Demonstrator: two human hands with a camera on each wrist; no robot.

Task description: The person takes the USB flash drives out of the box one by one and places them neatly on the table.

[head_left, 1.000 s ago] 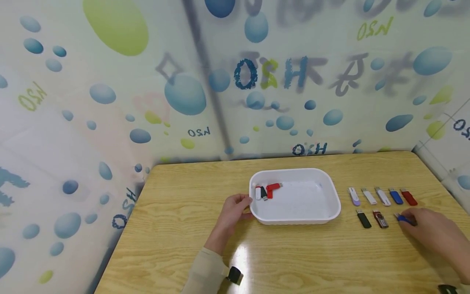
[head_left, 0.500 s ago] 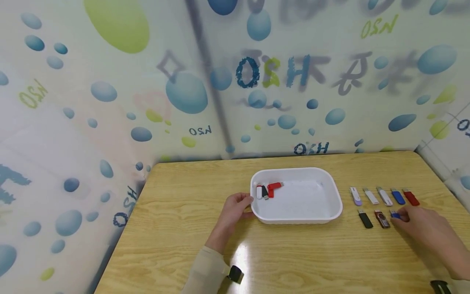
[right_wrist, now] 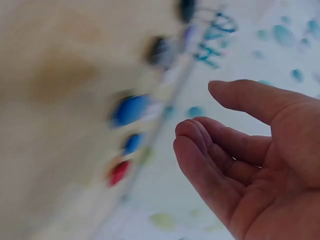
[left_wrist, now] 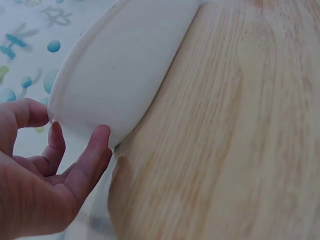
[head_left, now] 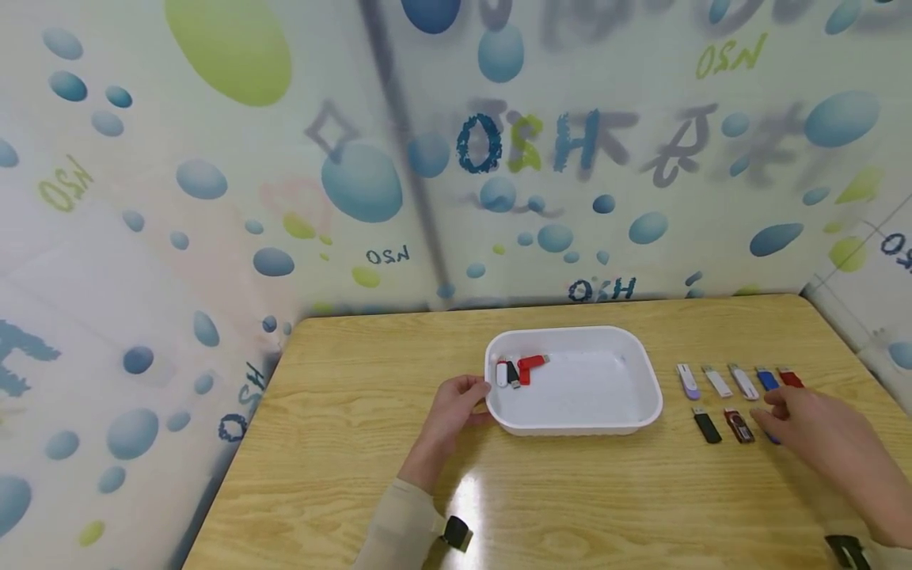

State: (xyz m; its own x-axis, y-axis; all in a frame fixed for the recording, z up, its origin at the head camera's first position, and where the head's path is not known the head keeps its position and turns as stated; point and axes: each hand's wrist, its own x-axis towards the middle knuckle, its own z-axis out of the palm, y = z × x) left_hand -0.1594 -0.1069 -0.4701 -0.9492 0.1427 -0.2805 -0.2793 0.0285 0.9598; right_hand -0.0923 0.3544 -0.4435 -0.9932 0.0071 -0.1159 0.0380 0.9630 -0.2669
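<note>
My left hand [head_left: 452,408] grips the left end of the white tray [head_left: 584,400]; in the left wrist view, its fingertips touch the rim and outer wall of the tray [left_wrist: 115,65]. A blue USB stick [head_left: 773,438] lies partly hidden under my right hand [head_left: 819,431]. Thumb and fingers of the right hand [right_wrist: 265,150] stand apart with nothing between them in the right wrist view, where the blue stick [right_wrist: 131,110] is blurred. Left of it lie a dark red and silver stick [head_left: 739,425] and a black one [head_left: 706,425].
Behind them is a row of sticks: white-purple [head_left: 688,381], two whitish [head_left: 716,381], blue [head_left: 767,378] and red [head_left: 790,378], partly covered by the right hand. Red sticks [head_left: 532,362], a white one [head_left: 502,374] and a black one [head_left: 513,374] lie at the tray's left end.
My right hand moved the blue stick left, beside the dark red and silver one, then let it go and lifted slightly. The left hand and tray have stayed in place.
</note>
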